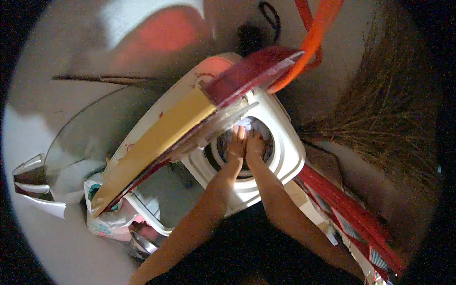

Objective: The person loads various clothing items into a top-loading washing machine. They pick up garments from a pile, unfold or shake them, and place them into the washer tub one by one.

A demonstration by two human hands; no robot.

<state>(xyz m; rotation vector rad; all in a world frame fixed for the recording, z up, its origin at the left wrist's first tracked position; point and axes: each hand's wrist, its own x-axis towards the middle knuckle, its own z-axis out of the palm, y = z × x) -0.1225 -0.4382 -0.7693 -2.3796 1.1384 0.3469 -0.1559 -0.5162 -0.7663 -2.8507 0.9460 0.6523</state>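
Note:
A white plastic top-loading washing machine (pixel 288 139) stands before me, and both of my hands reach down into its round opening. Pale cloth (pixel 245 123) shows at the far side inside the opening. My left hand (pixel 236 143) lies flat-looking with its fingertips at the cloth. Beside it, my right hand (pixel 255 144) is in shadow, its fingers also towards the cloth. Whether either hand grips cloth cannot be told. A raised lid with a yellow panel (pixel 167 139) and a dark red part (pixel 254 73) slants across the left of the opening.
An orange hose (pixel 308 53) hangs at the upper right. Dry broom bristles (pixel 384 114) spread at the right. A red frame (pixel 349 206) runs to the lower right. A plastic bag (pixel 107 228) and a metal bowl (pixel 142 244) are at the lower left.

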